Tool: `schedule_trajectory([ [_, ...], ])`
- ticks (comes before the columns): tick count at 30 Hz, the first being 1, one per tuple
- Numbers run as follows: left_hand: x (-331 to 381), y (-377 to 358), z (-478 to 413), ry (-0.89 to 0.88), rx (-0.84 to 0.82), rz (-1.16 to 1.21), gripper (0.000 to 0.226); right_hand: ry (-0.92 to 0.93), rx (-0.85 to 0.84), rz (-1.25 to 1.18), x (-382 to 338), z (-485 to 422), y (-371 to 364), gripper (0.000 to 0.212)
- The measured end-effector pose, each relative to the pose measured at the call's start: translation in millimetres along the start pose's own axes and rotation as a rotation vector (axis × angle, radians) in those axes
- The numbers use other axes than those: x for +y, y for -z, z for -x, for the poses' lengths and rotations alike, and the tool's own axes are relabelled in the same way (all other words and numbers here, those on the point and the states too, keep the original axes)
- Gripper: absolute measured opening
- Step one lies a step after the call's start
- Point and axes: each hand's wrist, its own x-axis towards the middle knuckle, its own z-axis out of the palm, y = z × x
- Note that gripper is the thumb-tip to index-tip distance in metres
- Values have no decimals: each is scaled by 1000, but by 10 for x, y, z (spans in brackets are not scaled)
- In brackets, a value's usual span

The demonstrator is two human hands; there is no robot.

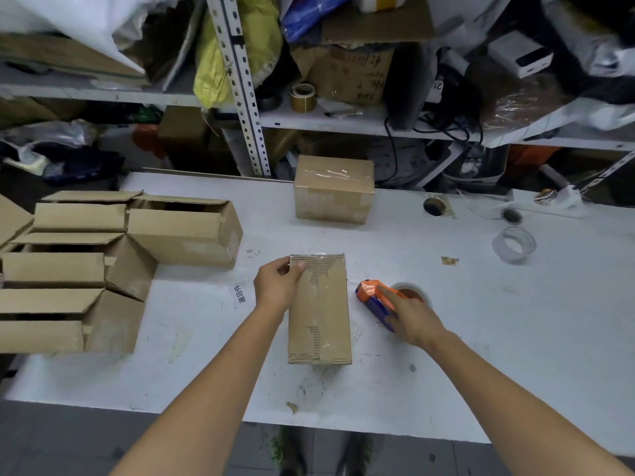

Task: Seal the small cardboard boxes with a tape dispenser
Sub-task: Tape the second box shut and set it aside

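Box (319, 314) looks light, stiff card, with slick tape on top. Left hand (276, 286) pinches its far-left corner. Right hand (414, 319) wraps the dispenser (372, 298), probably the best hold.

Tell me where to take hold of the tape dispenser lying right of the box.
Grip the blue handle of the tape dispenser, coming from above on the near right. It lies on the table with the handle toward you and the orange head pointing away, angled toward the box. The right hand lies over it that way.
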Motion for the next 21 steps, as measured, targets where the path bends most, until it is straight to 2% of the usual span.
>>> schedule_trajectory([
  [2, 67, 28, 26, -19, 2, 33, 8, -50, 121, 77, -113, 5, 225, 51],
  [4, 172, 61, 56, -43, -1, 66, 10, -45, 240, -78, -326, 18, 483, 47],
  [7, 391, 51, 120, -104, -38, 102, 17, 25, 194, -526, -775, 5, 847, 72],
  [9, 571, 31, 194, -171, -38, 140, 20, 65, 192, -628, -1049, -9, 1034, 88],
  [10, 666, 34, 236, -200, -22, 165, 21, 84, 223, -635, -1151, -19, 1105, 88],
  [13, 895, 120, 302, -271, 16, 192, 29, 122, 310, -704, -1341, 49, 1305, 70],
  [16, 1130, 227, 344, -320, 2, 173, 31, 174, 320, -828, -1399, 127, 1459, 64],
  [21, 1477, 272, 339, -302, -81, 127, 78, 313, 327, -895, -1584, 278, 1654, 61],
])
